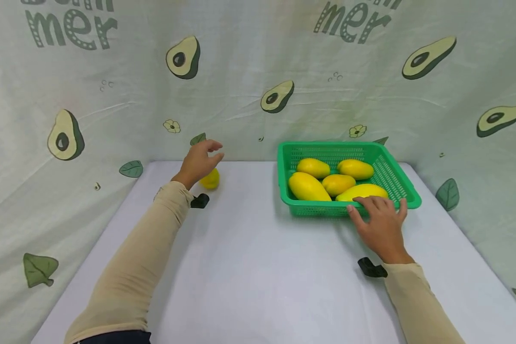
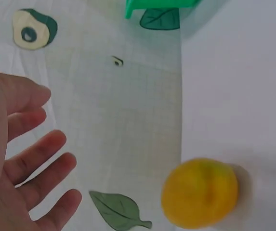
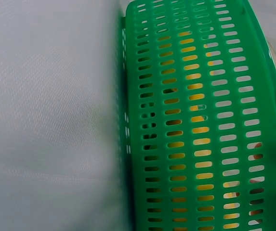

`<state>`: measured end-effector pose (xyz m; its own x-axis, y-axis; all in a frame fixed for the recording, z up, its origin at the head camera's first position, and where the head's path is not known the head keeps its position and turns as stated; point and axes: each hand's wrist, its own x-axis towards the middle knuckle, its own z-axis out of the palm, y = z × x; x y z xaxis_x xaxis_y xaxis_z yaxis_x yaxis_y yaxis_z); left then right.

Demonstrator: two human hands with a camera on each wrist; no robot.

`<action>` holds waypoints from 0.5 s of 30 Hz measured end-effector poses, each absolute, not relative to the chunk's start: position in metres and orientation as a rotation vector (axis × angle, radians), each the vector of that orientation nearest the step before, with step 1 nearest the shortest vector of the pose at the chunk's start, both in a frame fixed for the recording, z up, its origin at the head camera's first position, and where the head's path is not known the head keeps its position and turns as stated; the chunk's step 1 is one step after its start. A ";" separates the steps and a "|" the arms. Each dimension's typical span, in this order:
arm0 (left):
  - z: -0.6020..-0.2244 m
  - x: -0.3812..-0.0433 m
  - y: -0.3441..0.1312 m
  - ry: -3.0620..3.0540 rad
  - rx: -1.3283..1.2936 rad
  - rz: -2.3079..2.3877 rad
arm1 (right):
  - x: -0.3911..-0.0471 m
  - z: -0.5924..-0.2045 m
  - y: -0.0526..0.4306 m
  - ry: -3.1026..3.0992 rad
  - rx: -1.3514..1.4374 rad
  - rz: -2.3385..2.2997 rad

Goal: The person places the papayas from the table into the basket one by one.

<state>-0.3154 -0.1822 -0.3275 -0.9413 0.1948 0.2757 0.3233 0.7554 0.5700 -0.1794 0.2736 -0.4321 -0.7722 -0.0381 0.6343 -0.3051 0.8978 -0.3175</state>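
My left hand [image 1: 199,162] is over the far left of the table with fingers spread and loosely bent, holding nothing. Just below and beside it is a single yellow mango [image 1: 210,179], which the left wrist view shows apart from the fingertips [image 2: 56,139]. At the right, a green plastic basket [image 1: 348,209] holds several yellow mangoes [image 1: 307,186]. My right hand [image 1: 382,227] grips its near rim, fingers reaching over the edge and thumb against the outside. Through the basket's slots in the right wrist view, parts of fingers show inside.
A white-covered table [image 1: 258,272] lies under everything. Behind and at the sides hangs a pale cloth [image 1: 236,57] printed with avocados and leaves, meeting the table's far edge. A black wrist camera [image 1: 199,200] sits below the left hand, another [image 1: 371,267] by the right wrist.
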 end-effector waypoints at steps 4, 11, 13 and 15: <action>-0.338 -0.313 -0.195 -2.756 -0.259 -0.930 | -0.180 -0.431 0.271 -2.405 0.258 0.543; -0.355 -0.315 -0.207 -2.819 -0.124 -0.837 | -0.178 -0.430 0.273 -2.402 0.261 0.533; -0.357 -0.315 -0.208 -2.846 -0.096 -0.819 | -0.178 -0.430 0.274 -2.403 0.259 0.531; -0.360 -0.317 -0.207 -2.874 -0.061 -0.806 | -0.177 -0.430 0.274 -2.408 0.252 0.535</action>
<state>-0.3167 -0.2072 -0.3597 -0.9870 -0.0028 0.1605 0.0811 0.8542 0.5135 -0.1773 0.2742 -0.4300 -0.7703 -0.0437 0.6361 -0.3092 0.8981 -0.3127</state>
